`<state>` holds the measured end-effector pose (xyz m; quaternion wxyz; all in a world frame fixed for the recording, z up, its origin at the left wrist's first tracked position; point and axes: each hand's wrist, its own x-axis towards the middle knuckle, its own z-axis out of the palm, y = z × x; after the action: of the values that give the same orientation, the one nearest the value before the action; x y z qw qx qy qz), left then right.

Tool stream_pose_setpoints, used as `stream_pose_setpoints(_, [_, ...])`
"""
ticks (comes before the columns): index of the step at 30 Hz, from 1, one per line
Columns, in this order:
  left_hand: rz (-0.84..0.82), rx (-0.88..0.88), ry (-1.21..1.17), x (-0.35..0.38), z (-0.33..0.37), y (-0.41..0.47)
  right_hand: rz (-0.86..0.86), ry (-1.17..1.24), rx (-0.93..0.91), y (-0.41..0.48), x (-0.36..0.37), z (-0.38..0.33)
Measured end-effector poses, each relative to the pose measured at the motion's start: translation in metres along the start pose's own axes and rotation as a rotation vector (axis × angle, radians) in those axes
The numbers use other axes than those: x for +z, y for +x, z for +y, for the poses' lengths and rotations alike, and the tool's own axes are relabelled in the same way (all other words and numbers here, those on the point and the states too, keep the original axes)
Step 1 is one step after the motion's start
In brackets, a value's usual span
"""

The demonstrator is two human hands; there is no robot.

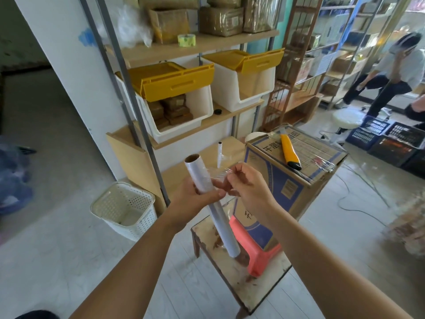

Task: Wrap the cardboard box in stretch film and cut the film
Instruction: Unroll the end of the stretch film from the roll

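Note:
A long roll of stretch film [222, 223] slants in front of me, cardboard core end up. My left hand [195, 195] grips it near the upper end. My right hand [247, 183] pinches the loose edge of the clear film beside the roll. The cardboard box [287, 187], brown with blue print, sits just right of my hands on a pink plastic stool [255, 247]. A yellow utility knife [289, 151] lies on the box's top. Some clear film shows along the box's top right edge.
The pink stool rests on a worn low wooden table [234, 279]. A shelf unit with yellow-lidded white bins [174, 100] stands behind. A white perforated basket [125, 209] is on the floor at left. A person [391, 72] crouches at far right near dark crates [391, 141].

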<state>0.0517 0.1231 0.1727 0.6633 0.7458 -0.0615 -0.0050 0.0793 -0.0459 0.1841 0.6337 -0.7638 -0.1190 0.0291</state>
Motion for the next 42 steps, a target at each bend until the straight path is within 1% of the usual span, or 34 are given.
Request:
stream_pose_setpoints(2, [-0.067, -0.004, 0.004, -0.017, -0.001, 0.009, 0.038, 0.089, 0.052, 0.009, 0.01, -0.004])
stream_pose_setpoints(5, [-0.132, -0.022, 0.052, -0.047, -0.005, 0.026, 0.12, 0.095, 0.061, 0.02, 0.029, -0.01])
stream_pose_setpoints(8, [-0.188, -0.034, 0.15, -0.076, -0.007, 0.045, 0.242, -0.037, -0.032, 0.029, 0.048, -0.019])
stream_pose_setpoints(11, [-0.233, 0.016, 0.228, -0.097, -0.004, 0.061, 0.341, -0.14, -0.141, 0.035, 0.064, -0.027])
stream_pose_setpoints(13, [-0.272, 0.054, 0.192, -0.108, 0.002, 0.068, 0.392, -0.127, -0.153, 0.039, 0.074, -0.031])
stream_pose_setpoints(14, [-0.292, 0.055, 0.128, -0.112, 0.006, 0.07, 0.397, -0.08, -0.135, 0.04, 0.079, -0.033])
stream_pose_setpoints(16, [-0.337, 0.05, 0.008, -0.118, 0.011, 0.074, 0.326, 0.082, -0.04, 0.043, 0.086, -0.036])
stream_pose_setpoints(19, [-0.352, 0.102, -0.017, -0.128, 0.012, 0.081, 0.195, 0.302, 0.113, 0.042, 0.092, -0.028])
stream_pose_setpoints(22, [-0.289, 0.109, -0.097, -0.14, 0.009, 0.085, 0.113, 0.323, 0.239, 0.036, 0.1, -0.013])
stream_pose_setpoints(24, [-0.313, 0.046, -0.245, -0.143, 0.008, 0.085, 0.035, 0.335, 0.327, 0.03, 0.11, -0.005])
stream_pose_setpoints(26, [-0.33, -0.012, -0.352, -0.147, 0.008, 0.085, 0.002, 0.317, 0.369, 0.028, 0.123, 0.0])
stream_pose_setpoints(27, [-0.322, -0.011, -0.358, -0.149, 0.008, 0.086, 0.018, 0.299, 0.359, 0.029, 0.13, 0.001])
stream_pose_setpoints(30, [-0.328, 0.013, -0.339, -0.156, 0.007, 0.085, 0.163, 0.215, 0.292, 0.037, 0.146, 0.004])
stream_pose_setpoints(32, [-0.318, 0.002, -0.353, -0.159, 0.005, 0.086, 0.265, 0.057, 0.232, 0.041, 0.151, 0.006])
stream_pose_setpoints(34, [-0.281, -0.007, -0.374, -0.161, 0.003, 0.087, 0.316, -0.101, 0.178, 0.044, 0.157, 0.005])
stream_pose_setpoints(35, [-0.262, -0.017, -0.379, -0.162, 0.002, 0.088, 0.338, -0.144, 0.166, 0.046, 0.159, 0.004])
stream_pose_setpoints(39, [-0.211, -0.143, -0.409, -0.168, 0.001, 0.093, 0.406, -0.149, 0.137, 0.047, 0.158, -0.001])
stream_pose_setpoints(42, [-0.264, -0.21, -0.368, -0.172, -0.001, 0.098, 0.429, -0.097, 0.115, 0.042, 0.153, -0.007])
